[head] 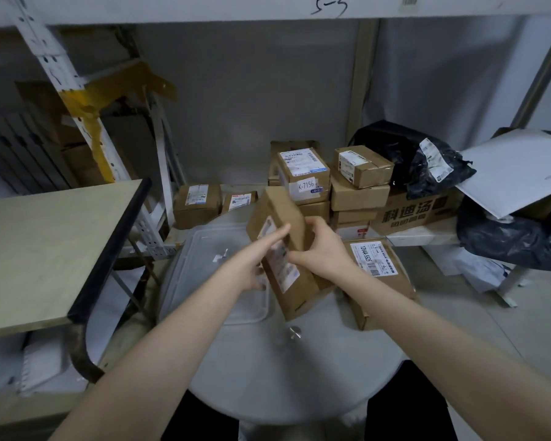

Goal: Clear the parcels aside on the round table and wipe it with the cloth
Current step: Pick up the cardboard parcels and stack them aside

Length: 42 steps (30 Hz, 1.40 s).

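I hold a tilted brown parcel above the round table, both hands, left hand & right hand, fingers closed on it. Another parcel sits at the table's right; no cloth seen, wiping not begun.

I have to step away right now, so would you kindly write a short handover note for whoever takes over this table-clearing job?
Left hand and right hand: both grip one tall cardboard parcel, held tilted over the round table.
On the table: a flat labelled parcel at the right edge and a clear plastic lid at the left.
Done: the near half of the table is bare.
Left: set the held parcel aside, move the flat parcel, then wipe. No cloth is in view; find it first.
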Motion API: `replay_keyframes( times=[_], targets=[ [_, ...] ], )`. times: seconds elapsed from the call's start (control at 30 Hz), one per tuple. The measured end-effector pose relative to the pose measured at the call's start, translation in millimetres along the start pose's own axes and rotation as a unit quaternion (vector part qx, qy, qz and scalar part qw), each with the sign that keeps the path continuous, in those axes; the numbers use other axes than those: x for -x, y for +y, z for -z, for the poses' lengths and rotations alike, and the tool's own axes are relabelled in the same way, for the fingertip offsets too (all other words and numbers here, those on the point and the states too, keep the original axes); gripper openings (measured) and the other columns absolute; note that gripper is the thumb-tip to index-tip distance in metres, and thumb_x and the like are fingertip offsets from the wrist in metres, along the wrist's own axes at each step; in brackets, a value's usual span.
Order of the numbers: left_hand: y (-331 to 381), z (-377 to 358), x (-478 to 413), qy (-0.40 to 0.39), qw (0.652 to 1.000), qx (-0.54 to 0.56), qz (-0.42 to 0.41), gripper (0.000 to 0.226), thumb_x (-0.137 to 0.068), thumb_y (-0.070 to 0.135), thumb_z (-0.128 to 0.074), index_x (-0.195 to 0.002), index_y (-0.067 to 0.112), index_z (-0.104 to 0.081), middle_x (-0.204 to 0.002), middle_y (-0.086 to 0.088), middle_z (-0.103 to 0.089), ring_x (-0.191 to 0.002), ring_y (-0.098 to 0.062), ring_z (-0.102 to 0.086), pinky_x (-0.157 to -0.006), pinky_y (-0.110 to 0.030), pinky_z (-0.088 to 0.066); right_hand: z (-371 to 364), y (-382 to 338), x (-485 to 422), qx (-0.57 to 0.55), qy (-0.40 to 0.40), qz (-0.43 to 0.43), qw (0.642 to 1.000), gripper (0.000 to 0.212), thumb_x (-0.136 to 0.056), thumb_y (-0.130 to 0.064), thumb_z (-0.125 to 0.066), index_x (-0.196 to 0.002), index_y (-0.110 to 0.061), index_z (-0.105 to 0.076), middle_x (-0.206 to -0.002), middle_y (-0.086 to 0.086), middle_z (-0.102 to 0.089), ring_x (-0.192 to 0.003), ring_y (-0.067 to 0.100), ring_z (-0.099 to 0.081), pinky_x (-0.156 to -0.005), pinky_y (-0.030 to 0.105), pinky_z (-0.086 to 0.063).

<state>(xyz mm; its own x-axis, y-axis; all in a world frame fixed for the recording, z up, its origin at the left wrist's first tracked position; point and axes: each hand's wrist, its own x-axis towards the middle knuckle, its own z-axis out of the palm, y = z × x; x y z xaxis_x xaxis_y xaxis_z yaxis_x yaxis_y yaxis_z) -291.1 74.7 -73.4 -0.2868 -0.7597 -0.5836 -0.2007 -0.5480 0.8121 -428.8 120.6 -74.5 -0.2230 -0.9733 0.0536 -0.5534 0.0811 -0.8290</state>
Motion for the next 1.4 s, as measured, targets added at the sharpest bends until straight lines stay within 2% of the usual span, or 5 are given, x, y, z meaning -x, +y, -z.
replay_keyframes(
  times=[0.27,0.47,0.67,0.9,1.4],
  targets=[
    [1.6,32.0,-1.8,0.027,0.984,0.163,-0.067,0.021,-0.08,0.031,-0.069,-0.093,0.015,-0.068,-0.092,-0.008,-0.068,-0.086,-0.024,-0.064,-0.089,-0.041,-0.051,1.8,-5.8,-3.7,-0.099,-0.163,0.118,0.975,0.028,-0.089,-0.01,-0.064,-0.117,-0.008,-0.065,-0.118,0.005,-0.067,-0.108,0.014,-0.062,-0.099,0.022,-0.046],
    [-11.5,40.8,0.9,0.039,0.982,0.169,-0.075,0.024,-0.082,0.03,-0.061,-0.1,0.014,-0.062,-0.098,-0.01,-0.065,-0.092,-0.027,-0.062,-0.087,-0.042,-0.05,-0.8,25.5,-13.3,-0.044,0.034,0.036,0.998,0.059,-0.077,-0.023,-0.076,-0.129,-0.016,-0.051,-0.128,0.002,-0.054,-0.116,0.018,-0.053,-0.101,0.04,-0.046],
    [-11.5,45.6,-0.4,0.028,0.98,0.186,-0.062,0.021,-0.085,0.034,-0.054,-0.095,0.016,-0.059,-0.082,-0.006,-0.064,-0.079,-0.025,-0.062,-0.069,-0.038,-0.048,7.8,47.8,-10.3,-0.304,-0.241,-0.187,0.903,0.062,-0.077,-0.033,-0.075,-0.129,-0.008,-0.053,-0.131,0.02,-0.058,-0.115,0.032,-0.061,-0.1,0.045,-0.048],
    [-13.2,52.1,2.4,-0.009,1.0,0.008,-0.027,0.034,-0.077,0.029,-0.073,-0.107,0.015,-0.064,-0.114,-0.012,-0.068,-0.11,-0.031,-0.063,-0.099,-0.046,-0.048,3.1,52.9,-20.5,-0.336,-0.179,-0.149,0.913,0.044,-0.084,-0.025,-0.069,-0.119,-0.001,-0.06,-0.124,0.023,-0.062,-0.113,0.035,-0.062,-0.098,0.043,-0.05],
    [33.0,104.1,7.5,0.168,0.975,-0.106,-0.103,0.036,-0.069,0.013,-0.079,-0.102,0.006,-0.067,-0.094,-0.009,-0.068,-0.081,-0.021,-0.065,-0.063,-0.028,-0.052,-25.6,11.6,-68.9,-0.116,0.008,-0.082,0.99,0.016,-0.086,-0.004,-0.056,-0.096,-0.014,-0.062,-0.097,0.008,-0.067,-0.082,0.018,-0.064,-0.068,0.027,-0.048]
  ],
)
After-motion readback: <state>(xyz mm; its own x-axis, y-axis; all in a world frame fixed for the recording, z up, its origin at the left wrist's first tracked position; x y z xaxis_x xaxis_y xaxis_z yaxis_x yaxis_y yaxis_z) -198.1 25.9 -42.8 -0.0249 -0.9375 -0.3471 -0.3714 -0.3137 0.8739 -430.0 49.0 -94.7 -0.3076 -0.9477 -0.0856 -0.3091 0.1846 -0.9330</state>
